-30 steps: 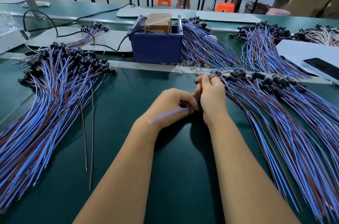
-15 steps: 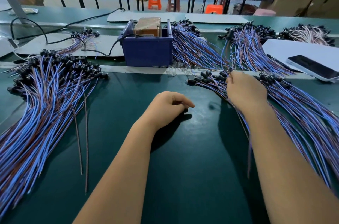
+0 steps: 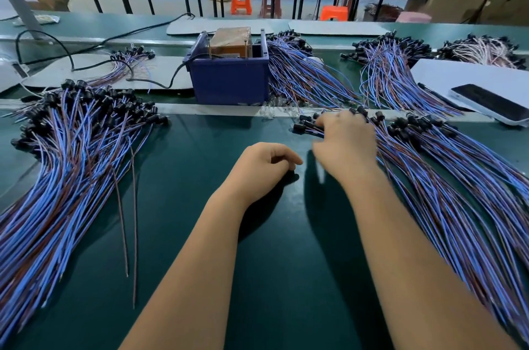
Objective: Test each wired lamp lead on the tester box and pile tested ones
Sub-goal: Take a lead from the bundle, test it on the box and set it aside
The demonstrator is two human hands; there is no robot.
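Green worktop (image 3: pixel 183 220): right hand (image 3: pixel 346 143), blurred, reaches onto lamp leads (image 3: pixel 458 192) at right; grip unclear. Left hand (image 3: pixel 264 163) rests loosely curled, holding nothing. Tester box (image 3: pixel 229 83) behind; no readable writing. Tested pile (image 3: pixel 65 163) left.

The blue tester box (image 3: pixel 229 83) stands on the green bench (image 3: pixel 286 263). In front of it, the left hand (image 3: pixel 262 166) rests loosely curled on the bench, holding nothing. To the box's front right, the right hand (image 3: pixel 345 140) reaches into a pile of lamp leads (image 3: pixel 458 192), fingers among the black sockets. Another lead pile (image 3: pixel 65 155) fans out to the box's front left.
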